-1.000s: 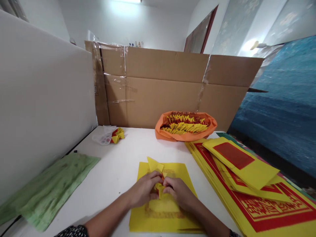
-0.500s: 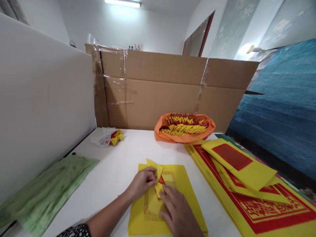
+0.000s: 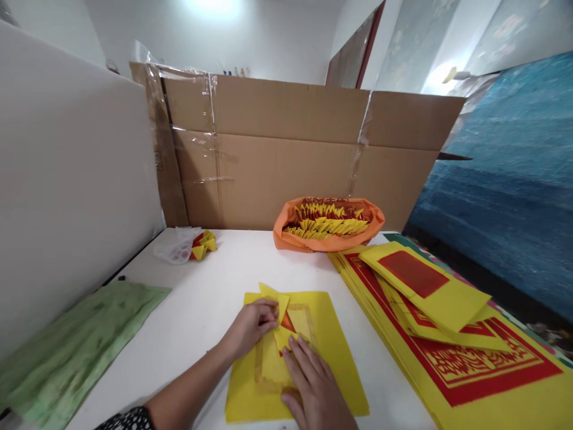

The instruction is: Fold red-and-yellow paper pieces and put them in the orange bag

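Note:
A small folded yellow-and-red paper piece (image 3: 282, 337) with pointed corners lies at a slant over yellow paper sheets (image 3: 344, 376) on the white table. My left hand (image 3: 250, 328) has its fingers curled, pinching the piece's upper left edge between thumb and fingertips. Stretched out and lying flat, the fingers of my right hand (image 3: 314, 382) press on the lower right end of the folded piece. Part of that end is hidden beneath the fingertips. A faint brownish rectangular frame shows on the top sheet under both hands.
Behind the sheets stands an orange bag (image 3: 286, 240) packed with folded yellow-and-red pieces. Large printed yellow-and-red papers (image 3: 414, 272) are stacked at the right. A green cloth (image 3: 85, 340) and a clear plastic holder (image 3: 176, 248) with folded pieces (image 3: 206, 245) are at the left. Cardboard (image 3: 286, 167) walls the back.
The right hand's fingers have flattened and lie closer together on the folded piece, whose red inner part now shows more. My left hand keeps its pinch. The whole view has shifted slightly.

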A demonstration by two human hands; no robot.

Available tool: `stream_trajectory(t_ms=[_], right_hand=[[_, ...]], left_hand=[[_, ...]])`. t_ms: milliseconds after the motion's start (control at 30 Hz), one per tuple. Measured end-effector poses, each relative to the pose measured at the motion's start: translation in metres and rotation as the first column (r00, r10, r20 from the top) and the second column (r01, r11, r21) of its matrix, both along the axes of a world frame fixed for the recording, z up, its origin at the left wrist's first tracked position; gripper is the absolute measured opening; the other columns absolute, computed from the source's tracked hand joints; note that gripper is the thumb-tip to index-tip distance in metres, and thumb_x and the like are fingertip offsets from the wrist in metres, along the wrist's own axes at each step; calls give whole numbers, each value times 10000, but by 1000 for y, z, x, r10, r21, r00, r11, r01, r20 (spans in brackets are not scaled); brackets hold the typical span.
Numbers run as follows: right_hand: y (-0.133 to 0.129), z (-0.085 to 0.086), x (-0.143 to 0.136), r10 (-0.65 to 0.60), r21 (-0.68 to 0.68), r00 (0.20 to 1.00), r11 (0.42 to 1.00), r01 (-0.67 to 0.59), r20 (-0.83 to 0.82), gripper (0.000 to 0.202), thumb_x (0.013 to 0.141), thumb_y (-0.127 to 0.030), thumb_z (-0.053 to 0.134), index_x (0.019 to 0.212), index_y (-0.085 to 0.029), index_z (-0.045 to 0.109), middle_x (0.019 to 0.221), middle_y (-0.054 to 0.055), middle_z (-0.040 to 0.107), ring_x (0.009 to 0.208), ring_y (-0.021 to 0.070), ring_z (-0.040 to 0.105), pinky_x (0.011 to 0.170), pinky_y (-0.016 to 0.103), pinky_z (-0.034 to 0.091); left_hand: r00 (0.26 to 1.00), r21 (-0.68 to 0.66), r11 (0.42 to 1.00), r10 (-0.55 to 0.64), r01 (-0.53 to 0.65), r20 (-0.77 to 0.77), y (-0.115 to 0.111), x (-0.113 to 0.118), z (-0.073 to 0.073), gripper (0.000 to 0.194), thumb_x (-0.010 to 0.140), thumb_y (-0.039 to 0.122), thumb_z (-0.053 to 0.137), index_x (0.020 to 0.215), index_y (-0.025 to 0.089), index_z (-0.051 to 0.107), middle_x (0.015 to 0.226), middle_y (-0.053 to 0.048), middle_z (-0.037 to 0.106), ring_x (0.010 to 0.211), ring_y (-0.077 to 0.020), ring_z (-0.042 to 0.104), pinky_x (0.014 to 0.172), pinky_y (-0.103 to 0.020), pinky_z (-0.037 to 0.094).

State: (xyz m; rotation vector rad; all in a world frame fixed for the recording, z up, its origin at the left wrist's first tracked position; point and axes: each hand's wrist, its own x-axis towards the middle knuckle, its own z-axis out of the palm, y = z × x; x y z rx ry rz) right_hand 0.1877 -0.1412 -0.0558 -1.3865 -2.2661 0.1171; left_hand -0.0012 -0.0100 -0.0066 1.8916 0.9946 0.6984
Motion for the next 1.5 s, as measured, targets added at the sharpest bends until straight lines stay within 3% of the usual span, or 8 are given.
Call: stream_trajectory(t_ms=[433, 633, 800, 967, 1100, 1233, 1367, 1500], right_hand=[[2, -23, -18, -168, -2, 986, 986, 168, -14, 721, 740, -442, 768, 1393, -388, 468, 1473, 74, 434, 1277, 413, 473, 900, 525, 472], [11, 9, -4, -101, -94, 995, 991, 100, -7, 585, 738, -411, 761, 1292, -401, 575, 1426, 60, 503, 1140, 428, 554, 841, 544, 466], [49, 44, 6, -172, -260, 962, 959, 114, -210, 483, 741, -230, 682, 1215, -252, 593, 1282, 97, 602, 1095, 326, 566, 937, 475, 455], [80, 44, -5, -223, -368, 849, 929, 37, -479, 678, 624, -124, 609, 1281, -214, 466, 1218, 86, 543, 1065, 246, 567, 920, 374, 488], [90, 35, -12, -297, -478, 608, 864, -157, -736, 888, 592, -134, 617, 1401, -242, 268, 1146, 75, 561, 774, 186, 641, 683, 333, 544], [99, 39, -14, -218, -371, 456, 886, -279, -863, 837, 654, -216, 673, 1392, -226, 277, 858, -9, 622, 737, 188, 640, 689, 325, 520], [99, 55, -10, -146, -283, 576, 947, -154, -805, 516, 736, -270, 659, 1228, -211, 514, 869, 25, 670, 773, 216, 644, 695, 339, 527], [86, 69, 5, 85, 75, 842, 996, -53, -532, 374, 845, -192, 543, 1209, -255, 602, 1176, 73, 665, 1118, 259, 594, 953, 429, 480]], left_hand=[[999, 64, 997, 37, -36, -7, -12, 5, 4, 83, 792, 119, 614, 745, 186, 617, 1104, -65, 637, 1106, -225, 589, 928, -320, 469], [996, 104, 991, 85, -82, -25, -20, 12, 0, 566, 630, 26, 702, 1140, 248, 595, 1286, -57, 503, 1218, -261, 476, 1059, -388, 382], [985, 65, 983, 166, -169, 49, -14, 9, -8, 707, 590, -68, 568, 1222, 248, 553, 1308, -74, 424, 1262, -264, 414, 1041, -399, 408], [964, 32, 973, 221, -228, 150, -20, 6, -7, 727, 630, -51, 529, 1277, 279, 487, 1348, -67, 357, 1278, -245, 407, 1048, -399, 425], [932, -18, 971, 235, -239, 275, -18, 2, -16, 843, 604, -37, 596, 1352, 302, 407, 1346, -70, 377, 1290, -237, 411, 1066, -391, 405], [880, -247, 946, 295, -212, 373, -9, -1, -17, 980, 636, 81, 716, 1466, 288, 238, 1111, -61, 586, 945, -200, 634, 812, -338, 532], [957, -115, 986, 143, -117, 253, -13, -4, 1, 230, 818, 271, 642, 1035, 201, 677, 767, -16, 685, 733, -188, 656, 693, -294, 532], [990, 337, 936, 64, -102, 122, -22, -9, 18, 233, 940, 243, 476, 1005, 233, 700, 1082, -47, 713, 1017, -200, 654, 934, -305, 497]])
